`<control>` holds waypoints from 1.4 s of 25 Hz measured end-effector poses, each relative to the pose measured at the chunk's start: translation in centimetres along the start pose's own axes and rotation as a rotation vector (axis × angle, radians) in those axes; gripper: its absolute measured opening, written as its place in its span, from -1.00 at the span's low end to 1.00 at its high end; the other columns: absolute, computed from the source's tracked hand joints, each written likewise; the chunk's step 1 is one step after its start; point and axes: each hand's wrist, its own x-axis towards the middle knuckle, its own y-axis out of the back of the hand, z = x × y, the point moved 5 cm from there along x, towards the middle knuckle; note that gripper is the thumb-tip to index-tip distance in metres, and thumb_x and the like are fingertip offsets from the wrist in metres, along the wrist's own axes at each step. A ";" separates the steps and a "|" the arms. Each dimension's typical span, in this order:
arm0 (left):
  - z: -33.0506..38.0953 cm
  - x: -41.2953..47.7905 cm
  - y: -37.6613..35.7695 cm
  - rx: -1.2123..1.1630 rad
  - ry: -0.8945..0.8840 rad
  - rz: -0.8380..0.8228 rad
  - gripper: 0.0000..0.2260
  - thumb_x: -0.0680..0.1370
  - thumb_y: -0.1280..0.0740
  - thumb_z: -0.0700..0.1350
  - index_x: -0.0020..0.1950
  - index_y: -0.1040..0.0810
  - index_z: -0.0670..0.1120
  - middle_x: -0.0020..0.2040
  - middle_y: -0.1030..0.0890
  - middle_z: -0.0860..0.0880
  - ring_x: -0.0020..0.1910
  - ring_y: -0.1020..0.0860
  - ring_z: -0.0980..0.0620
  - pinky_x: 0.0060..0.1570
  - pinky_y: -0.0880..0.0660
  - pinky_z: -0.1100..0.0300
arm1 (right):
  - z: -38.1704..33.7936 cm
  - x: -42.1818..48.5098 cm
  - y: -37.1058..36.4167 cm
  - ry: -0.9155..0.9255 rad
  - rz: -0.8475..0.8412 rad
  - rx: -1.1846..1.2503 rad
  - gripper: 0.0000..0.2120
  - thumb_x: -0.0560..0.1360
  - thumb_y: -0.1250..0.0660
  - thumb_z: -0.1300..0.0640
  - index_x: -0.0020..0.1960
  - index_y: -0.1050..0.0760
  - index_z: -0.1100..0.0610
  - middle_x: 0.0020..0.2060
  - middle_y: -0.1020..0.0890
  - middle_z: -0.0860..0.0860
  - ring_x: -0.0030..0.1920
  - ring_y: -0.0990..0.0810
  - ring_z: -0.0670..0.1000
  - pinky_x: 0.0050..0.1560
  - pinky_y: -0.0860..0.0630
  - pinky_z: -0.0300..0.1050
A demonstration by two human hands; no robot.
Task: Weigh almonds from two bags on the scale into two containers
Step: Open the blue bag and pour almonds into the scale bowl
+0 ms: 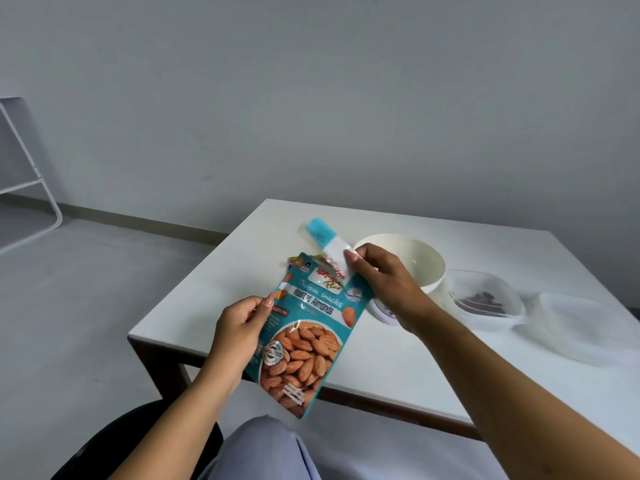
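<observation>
A teal almond bag with a picture of almonds is held upright over the table's near left edge. My left hand grips the bag's left side. My right hand pinches the torn top strip, which sticks up and away from the bag's mouth. Behind my right hand a cream bowl sits on a small white scale, partly hidden by my wrist. To the right, a clear plastic container holds some dark almonds. A second clear container sits further right.
The white table has dark legs; its left corner is near the bag. A white metal frame stands at the far left on the grey floor. My lap and a dark seat are below.
</observation>
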 end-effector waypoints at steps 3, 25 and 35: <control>0.6 0.0 -0.6 -0.036 0.046 0.000 -0.70 0.58 -0.27 0.02 -0.18 -0.60 -0.17 -0.23 -0.71 -0.16 -0.21 -0.67 -0.14 -0.15 -0.58 -0.11 | 0.4 -0.8 1.2 -0.067 -0.042 0.035 -0.71 0.56 -0.23 0.01 -0.04 -0.45 0.27 -0.17 -0.71 0.01 -0.17 -0.71 0.02 -0.19 -0.67 -0.05; 8.0 2.4 -10.3 0.508 -0.093 -0.486 -0.10 0.21 -0.61 0.05 0.46 -0.25 0.10 0.27 -0.30 0.09 0.24 -0.27 0.11 0.21 -0.26 0.24 | 0.6 -0.9 7.8 0.192 0.335 -0.037 -0.77 0.61 -0.13 0.04 -0.06 -0.36 0.22 -0.06 -0.61 0.04 -0.19 -0.67 -0.04 -0.35 -0.62 -0.24; 10.4 5.8 -12.8 0.991 -0.173 -0.731 0.03 0.16 -0.44 0.24 0.54 -0.04 0.10 0.29 -0.20 0.09 0.32 -0.14 0.03 0.38 -0.26 0.08 | 2.4 -0.7 10.3 0.059 0.225 0.058 -0.80 0.58 -0.16 -0.01 -0.05 -0.34 0.13 0.02 -0.62 0.04 -0.08 -0.68 -0.01 -0.12 -0.67 -0.10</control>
